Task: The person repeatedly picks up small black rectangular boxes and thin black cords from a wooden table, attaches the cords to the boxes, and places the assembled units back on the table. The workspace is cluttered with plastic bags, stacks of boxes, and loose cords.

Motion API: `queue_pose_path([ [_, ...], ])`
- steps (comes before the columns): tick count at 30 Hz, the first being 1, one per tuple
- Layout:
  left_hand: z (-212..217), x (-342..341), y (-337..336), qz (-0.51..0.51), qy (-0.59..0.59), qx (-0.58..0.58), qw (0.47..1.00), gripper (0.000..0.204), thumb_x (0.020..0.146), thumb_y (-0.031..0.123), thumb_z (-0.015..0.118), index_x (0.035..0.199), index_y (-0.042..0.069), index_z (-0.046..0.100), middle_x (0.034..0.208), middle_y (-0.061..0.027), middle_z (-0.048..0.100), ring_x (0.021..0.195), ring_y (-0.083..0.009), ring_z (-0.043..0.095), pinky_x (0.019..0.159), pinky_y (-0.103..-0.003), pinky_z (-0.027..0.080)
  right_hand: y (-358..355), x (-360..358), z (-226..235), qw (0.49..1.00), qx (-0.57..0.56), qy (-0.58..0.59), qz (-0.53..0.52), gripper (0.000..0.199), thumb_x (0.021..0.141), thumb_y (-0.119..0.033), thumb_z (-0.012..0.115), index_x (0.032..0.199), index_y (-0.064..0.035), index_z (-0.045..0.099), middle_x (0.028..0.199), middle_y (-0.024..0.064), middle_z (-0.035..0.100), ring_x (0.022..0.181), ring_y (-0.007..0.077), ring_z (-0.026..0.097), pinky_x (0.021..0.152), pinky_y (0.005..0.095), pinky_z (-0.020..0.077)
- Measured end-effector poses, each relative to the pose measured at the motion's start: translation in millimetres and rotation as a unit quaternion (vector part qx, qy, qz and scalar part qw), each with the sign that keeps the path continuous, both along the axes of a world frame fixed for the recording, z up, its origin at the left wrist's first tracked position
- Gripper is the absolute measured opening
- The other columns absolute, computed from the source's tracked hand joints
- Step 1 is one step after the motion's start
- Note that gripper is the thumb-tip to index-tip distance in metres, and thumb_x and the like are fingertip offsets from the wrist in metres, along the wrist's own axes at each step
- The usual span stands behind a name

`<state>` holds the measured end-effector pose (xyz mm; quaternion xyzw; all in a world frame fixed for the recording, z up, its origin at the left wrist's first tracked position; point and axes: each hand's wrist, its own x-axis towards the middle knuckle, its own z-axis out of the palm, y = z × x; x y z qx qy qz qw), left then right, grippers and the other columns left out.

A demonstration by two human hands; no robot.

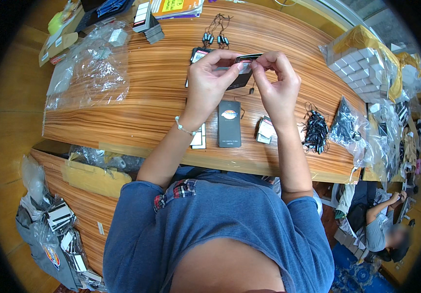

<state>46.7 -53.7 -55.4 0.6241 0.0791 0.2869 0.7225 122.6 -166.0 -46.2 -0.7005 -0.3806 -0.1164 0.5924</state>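
Above striped wooden table, left hand and right hand pinching dark card tag between fingertips, steadying it at working height; black string loops lying near right wrist.

Two hands work above the wooden table: the left hand and the right hand, sharing one dark card tag. One dark tag lies flat near the table's front edge, with one small stack of tags to its right and one to its left. Two bunches of black string loops show: one far, one at right. One bag of white boxes sits far right. One empty clear plastic bag lies left.
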Motion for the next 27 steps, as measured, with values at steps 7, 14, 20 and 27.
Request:
queue_pose_path([
  [7, 2.6, 1.0, -3.0, 0.003, 0.012, 0.044, 0.999, 0.018, 0.079, -0.001, 0.062, 0.097, -0.004, 0.06, 0.09, -0.0075, 0.062, 0.08, -0.0119, 0.061, 0.071, -0.023, 0.052, -0.8, -2.8, 4.5, 0.999, -0.001, -0.034, -0.012, 0.009, 0.073, 0.005, 0.059, 0.077, -0.0006, 0.053, 0.068, 0.0072, 0.058, 0.061, 0.0155, 0.057, 0.058, 0.0256, 0.0468],
  [14, -2.7, 5.8, -3.2, 0.05, -0.024, 0.091, 0.994, 0.015, 0.079, 0.004, 0.062, 0.093, -0.003, 0.063, 0.083, -0.0083, 0.065, 0.07, -0.0135, 0.064, 0.059, -0.022, 0.053, -2.5, -0.9, 5.4, 0.994, -0.037, -0.1, -0.017, 0.014, 0.072, 0.006, 0.059, 0.081, -0.0011, 0.052, 0.07, 0.0082, 0.057, 0.061, 0.0174, 0.057, 0.056, 0.0274, 0.0469],
  [20, -5.6, 6.9, -4.5, 0.061, -0.032, 0.081, 0.994, 0.015, 0.079, 0.004, 0.062, 0.092, -0.003, 0.063, 0.083, -0.0084, 0.065, 0.07, -0.0136, 0.064, 0.058, -0.022, 0.053, -3.3, -2.1, 7.5, 0.998, -0.027, -0.059, -0.006, 0.013, 0.072, 0.006, 0.059, 0.081, -0.0014, 0.052, 0.07, 0.0077, 0.057, 0.061, 0.0169, 0.057, 0.057, 0.0265, 0.0466],
  [27, 0.3, 4.6, -5.2, 0.031, -0.027, 0.074, 0.996, 0.016, 0.079, 0.003, 0.062, 0.094, -0.003, 0.062, 0.084, -0.0075, 0.065, 0.069, -0.0116, 0.064, 0.059, -0.021, 0.052, -3.7, 0.2, 1.7, 1.0, 0.017, 0.014, 0.012, 0.012, 0.073, 0.006, 0.059, 0.08, -0.0011, 0.052, 0.07, 0.0039, 0.056, 0.062, 0.0115, 0.054, 0.058, 0.0239, 0.0453],
])
